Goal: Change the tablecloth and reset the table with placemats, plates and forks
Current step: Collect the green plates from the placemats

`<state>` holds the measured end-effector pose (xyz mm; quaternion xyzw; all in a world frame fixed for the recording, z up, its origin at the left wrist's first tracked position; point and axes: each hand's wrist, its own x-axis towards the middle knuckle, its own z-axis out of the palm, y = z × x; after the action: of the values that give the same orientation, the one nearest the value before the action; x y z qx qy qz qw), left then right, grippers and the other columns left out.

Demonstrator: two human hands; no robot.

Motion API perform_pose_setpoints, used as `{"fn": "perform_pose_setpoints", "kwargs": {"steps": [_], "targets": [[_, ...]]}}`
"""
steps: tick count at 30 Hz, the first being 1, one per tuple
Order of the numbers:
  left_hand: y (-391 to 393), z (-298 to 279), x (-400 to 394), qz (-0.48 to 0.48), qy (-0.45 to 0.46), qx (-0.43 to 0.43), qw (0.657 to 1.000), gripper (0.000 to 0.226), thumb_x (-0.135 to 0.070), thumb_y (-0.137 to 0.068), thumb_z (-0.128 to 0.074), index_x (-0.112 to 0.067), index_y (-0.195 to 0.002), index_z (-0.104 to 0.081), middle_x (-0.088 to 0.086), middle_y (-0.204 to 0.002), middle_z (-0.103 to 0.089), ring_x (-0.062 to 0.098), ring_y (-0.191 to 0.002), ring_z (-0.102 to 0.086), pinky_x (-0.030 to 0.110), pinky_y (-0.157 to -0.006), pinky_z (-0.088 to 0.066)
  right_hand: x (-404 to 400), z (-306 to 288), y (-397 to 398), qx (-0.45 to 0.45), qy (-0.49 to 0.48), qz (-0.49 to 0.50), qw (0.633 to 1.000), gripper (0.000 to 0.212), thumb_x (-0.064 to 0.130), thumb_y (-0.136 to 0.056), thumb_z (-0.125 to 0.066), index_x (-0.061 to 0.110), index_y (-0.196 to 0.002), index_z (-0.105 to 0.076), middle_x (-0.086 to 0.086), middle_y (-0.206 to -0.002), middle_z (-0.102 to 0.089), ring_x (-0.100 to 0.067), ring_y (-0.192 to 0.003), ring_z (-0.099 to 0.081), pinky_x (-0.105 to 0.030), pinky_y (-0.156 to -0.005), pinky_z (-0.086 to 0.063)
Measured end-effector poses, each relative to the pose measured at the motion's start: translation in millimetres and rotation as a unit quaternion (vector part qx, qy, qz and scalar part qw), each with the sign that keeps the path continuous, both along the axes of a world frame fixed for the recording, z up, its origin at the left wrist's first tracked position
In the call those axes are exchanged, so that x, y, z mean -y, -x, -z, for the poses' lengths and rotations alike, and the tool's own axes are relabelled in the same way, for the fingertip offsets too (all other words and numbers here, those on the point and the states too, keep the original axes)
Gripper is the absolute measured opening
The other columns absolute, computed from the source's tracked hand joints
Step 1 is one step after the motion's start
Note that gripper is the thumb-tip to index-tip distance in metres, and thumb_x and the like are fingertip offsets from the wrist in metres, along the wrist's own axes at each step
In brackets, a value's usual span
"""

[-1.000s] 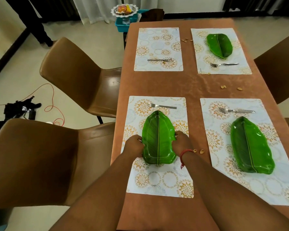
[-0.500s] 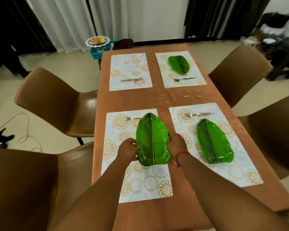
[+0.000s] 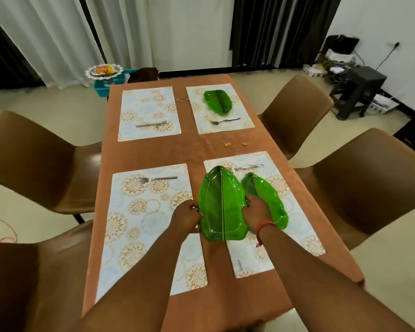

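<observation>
Holding the leaf-shaped green plate (image 3: 222,204) by its 2 long edges, the left hand (image 3: 186,218) and right hand (image 3: 256,212) each curl their fingers round a rim, and the plate looks lifted clear of the bench (image 3: 149,152), above the strip between the near left placemat (image 3: 144,226) and the near right placemat (image 3: 297,226). A second plate (image 3: 266,200) lies on the near right placemat, just beside the right hand and partly hidden by it. From here the likeliest slip is a knock: the carried plate's right edge or the right knuckles could clip that second plate and slide it off its mat. The fork (image 3: 246,167) at the top of that mat sits under the carried plate's tip and could be nudged too. Loose crumbs (image 3: 235,144) scattered on the orange tablecloth (image 3: 153,152) may scatter when the cloth is pulled.
</observation>
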<state>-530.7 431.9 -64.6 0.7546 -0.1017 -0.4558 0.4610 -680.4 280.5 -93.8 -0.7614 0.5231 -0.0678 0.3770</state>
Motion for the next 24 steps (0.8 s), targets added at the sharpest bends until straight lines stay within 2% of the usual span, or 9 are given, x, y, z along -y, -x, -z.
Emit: {"fn": "perform_pose_setpoints", "kwargs": {"steps": [2, 4, 8, 10, 12, 15, 19, 21, 24], "targets": [[10.1, 1.9, 19.6, 0.003, -0.004, 0.017, 1.0, 0.026, 0.008, -0.085, -0.053, -0.01, -0.1, -0.065, 0.018, -0.096, -0.067, 0.034, -0.08, -0.069, 0.049, -0.07, -0.062, 19.4, 1.7, 10.4, 0.006, -0.004, 0.002, 1.0, 0.038, 0.001, -0.082, -0.052, 0.013, -0.112, -0.071, -0.013, -0.109, -0.07, -0.034, -0.098, -0.065, -0.04, -0.083, -0.056], [24.1, 4.9, 43.7, 0.0, -0.012, 0.028, 1.0, 0.026, 0.006, -0.084, -0.055, -0.011, -0.102, -0.065, 0.019, -0.099, -0.068, 0.037, -0.084, -0.071, 0.053, -0.071, -0.062, 43.8, 4.3, 21.2, 0.002, -0.01, -0.001, 1.0, 0.041, 0.001, -0.086, -0.052, 0.011, -0.123, -0.066, -0.014, -0.119, -0.067, -0.034, -0.105, -0.063, -0.04, -0.089, -0.054], [59.6, 17.1, 90.1, -0.009, -0.038, 0.023, 0.999, 0.021, 0.011, -0.089, -0.051, -0.008, -0.095, -0.058, 0.019, -0.084, -0.062, 0.029, -0.069, -0.065, 0.043, -0.063, -0.06, 87.9, 12.8, 45.5, -0.028, -0.026, -0.025, 0.999, 0.046, 0.003, -0.09, -0.051, 0.01, -0.135, -0.058, -0.013, -0.136, -0.057, -0.033, -0.121, -0.056, -0.039, -0.099, -0.048], [74.7, 27.1, 109.3, -0.005, -0.052, 0.03, 0.998, 0.017, 0.007, -0.085, -0.056, -0.01, -0.089, -0.058, 0.022, -0.084, -0.062, 0.038, -0.074, -0.066, 0.052, -0.069, -0.061, 104.7, 19.0, 59.2, -0.048, -0.037, -0.04, 0.997, 0.047, 0.004, -0.089, -0.051, 0.008, -0.135, -0.056, -0.014, -0.137, -0.054, -0.033, -0.122, -0.054, -0.037, -0.1, -0.047], [81.7, 54.4, 124.0, 0.004, -0.071, 0.041, 0.997, 0.018, -0.009, -0.072, -0.06, -0.012, -0.09, -0.06, 0.026, -0.092, -0.066, 0.045, -0.086, -0.068, 0.06, -0.073, -0.059, 120.2, 25.3, 69.3, -0.062, -0.046, -0.056, 0.995, 0.042, 0.004, -0.086, -0.051, 0.006, -0.127, -0.059, -0.016, -0.13, -0.055, -0.034, -0.115, -0.055, -0.036, -0.094, -0.047], [89.4, 80.1, 140.6, 0.041, -0.129, 0.093, 0.986, 0.028, -0.021, -0.073, -0.059, -0.009, -0.099, -0.06, 0.017, -0.1, -0.068, 0.039, -0.094, -0.069, 0.053, -0.079, -0.06, 136.0, 32.2, 76.5, -0.072, -0.064, -0.063, 0.993, 0.037, 0.005, -0.085, -0.051, 0.007, -0.12, -0.061, -0.016, -0.124, -0.057, -0.034, -0.11, -0.056, -0.039, -0.094, -0.048], [105.5, 56.2, 150.5, 0.061, -0.152, 0.186, 0.969, 0.019, -0.014, -0.085, -0.056, -0.003, -0.097, -0.065, 0.016, -0.096, -0.067, 0.033, -0.088, -0.066, 0.044, -0.078, -0.057, 139.2, 34.7, 78.2, -0.116, -0.044, -0.088, 0.988, 0.048, 0.01, -0.089, -0.052, 0.01, -0.137, -0.049, -0.014, -0.135, -0.047, -0.037, -0.123, -0.045, -0.04, -0.104, -0.041], [108.1, 52.9, 154.2, 0.086, -0.174, 0.227, 0.954, 0.013, -0.01, -0.089, -0.056, -0.002, -0.092, -0.065, 0.016, -0.096, -0.067, 0.027, -0.084, -0.061, 0.032, -0.068, -0.045, 139.2, 35.4, 76.7, -0.127, -0.05, -0.078, 0.988, 0.053, 0.012, -0.089, -0.052, 0.012, -0.142, -0.043, -0.013, -0.139, -0.041, -0.037, -0.126, -0.04, -0.041, -0.104, -0.039], [110.3, 54.7, 158.8, 0.088, -0.189, 0.245, 0.947, 0.014, -0.009, -0.092, -0.053, -0.001, -0.094, -0.064, 0.016, -0.099, -0.066, 0.022, -0.081, -0.053, 0.027, -0.065, -0.032, 138.9, 36.1, 74.7, -0.133, -0.045, -0.066, 0.988, 0.052, 0.011, -0.089, -0.053, 0.012, -0.14, -0.044, -0.011, -0.137, -0.035, -0.035, -0.122, -0.039, -0.04, -0.101, -0.041]]}}
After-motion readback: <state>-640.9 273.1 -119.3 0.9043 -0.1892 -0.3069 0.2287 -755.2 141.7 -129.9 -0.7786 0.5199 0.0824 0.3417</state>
